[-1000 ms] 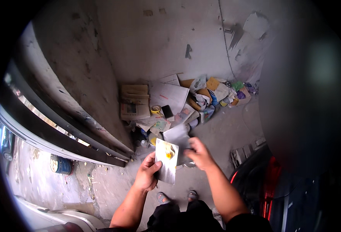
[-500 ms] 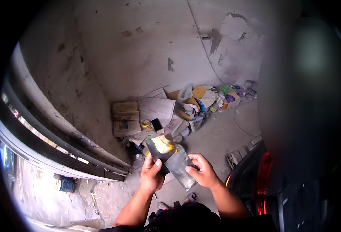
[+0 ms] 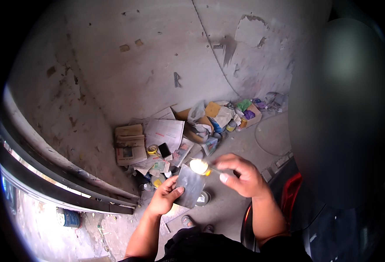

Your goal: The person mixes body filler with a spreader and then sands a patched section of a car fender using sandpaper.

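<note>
My left hand (image 3: 162, 197) grips a dark grey rectangular putty spreader (image 3: 189, 185) by its lower left side, thumb on top. At the spreader's upper right edge sits a bright mound of pale cream paste (image 3: 199, 166), with a yellow-orange dab (image 3: 208, 172) beside it. My right hand (image 3: 241, 174) pinches a second grey spreader, turned nearly edge-on, at the right side of the paste. That second blade is mostly hidden by the fingers and the tilt. An open tin (image 3: 204, 198) stands on the floor, partly behind the left spreader.
Newspapers (image 3: 165, 132), a roll of yellow tape (image 3: 152, 149) and a black phone (image 3: 164, 150) lie ahead on the left. Cardboard boxes (image 3: 249, 120) with bags and tins line the wall. A dark car with a red tail light (image 3: 290, 196) stands close on my right.
The right spreader has turned from face-up to nearly edge-on and moved up to the paste. My left spreader has tilted and now shows more of its flat face. The view has shifted slightly right.
</note>
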A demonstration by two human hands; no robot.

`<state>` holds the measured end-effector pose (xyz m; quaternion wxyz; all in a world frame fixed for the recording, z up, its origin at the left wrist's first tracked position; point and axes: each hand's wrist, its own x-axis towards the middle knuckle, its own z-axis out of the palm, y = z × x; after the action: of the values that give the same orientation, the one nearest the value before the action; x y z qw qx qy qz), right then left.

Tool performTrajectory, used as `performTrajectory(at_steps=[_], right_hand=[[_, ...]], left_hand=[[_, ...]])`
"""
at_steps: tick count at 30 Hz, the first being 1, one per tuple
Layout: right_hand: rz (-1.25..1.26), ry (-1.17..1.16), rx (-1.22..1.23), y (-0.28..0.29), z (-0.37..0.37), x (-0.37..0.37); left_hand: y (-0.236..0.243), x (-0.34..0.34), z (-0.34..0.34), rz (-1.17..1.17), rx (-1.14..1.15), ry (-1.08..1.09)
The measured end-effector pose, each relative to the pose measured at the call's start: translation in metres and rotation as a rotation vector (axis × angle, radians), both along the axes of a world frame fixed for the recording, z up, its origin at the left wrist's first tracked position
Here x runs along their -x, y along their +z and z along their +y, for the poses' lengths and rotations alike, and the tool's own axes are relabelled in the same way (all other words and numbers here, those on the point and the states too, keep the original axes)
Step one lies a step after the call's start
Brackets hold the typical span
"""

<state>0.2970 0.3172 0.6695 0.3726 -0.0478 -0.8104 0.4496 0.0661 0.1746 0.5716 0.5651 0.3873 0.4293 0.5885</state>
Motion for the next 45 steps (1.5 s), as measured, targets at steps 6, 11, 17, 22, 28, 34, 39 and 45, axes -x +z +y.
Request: performTrajectory(at_steps=[6,11,17,22,28,34,39,45], right_hand=[[-0.226,0.097,-0.129,-0.011,0.009,0.036],[-0.512,-0.133,-0.351,-0.036,0.039,0.036],[-0.350,-0.554,-0.346,-0.003,0.013,0.088],[-0.373,-0.518,-0.187,-0.012,0.009,0.090],[0.038,-0.169,0.914,-0.079,0.030,0.064],[0.083,0.267,1.275,-0.111,0.005,0.086],[0.352,0.455,1.535,-0.112,0.044,0.120],[0.367,0.044,0.968,-0.127,0.112,0.090]], left_hand=[[-0.008,0.033,0.027,-0.232,-0.099,-0.107],[-0.005,0.044,0.044,-0.343,-0.151,-0.112],[0.010,0.060,0.057,-0.408,-0.113,0.137],[0.008,0.071,0.055,-0.644,-0.106,0.172],[0.005,0.079,0.055,-0.793,-0.093,0.101],[0.002,0.083,0.067,-0.791,-0.042,-0.019],[-0.003,0.083,0.072,-0.644,-0.007,-0.127],[-0.003,0.083,0.103,-0.602,-0.193,0.013]])
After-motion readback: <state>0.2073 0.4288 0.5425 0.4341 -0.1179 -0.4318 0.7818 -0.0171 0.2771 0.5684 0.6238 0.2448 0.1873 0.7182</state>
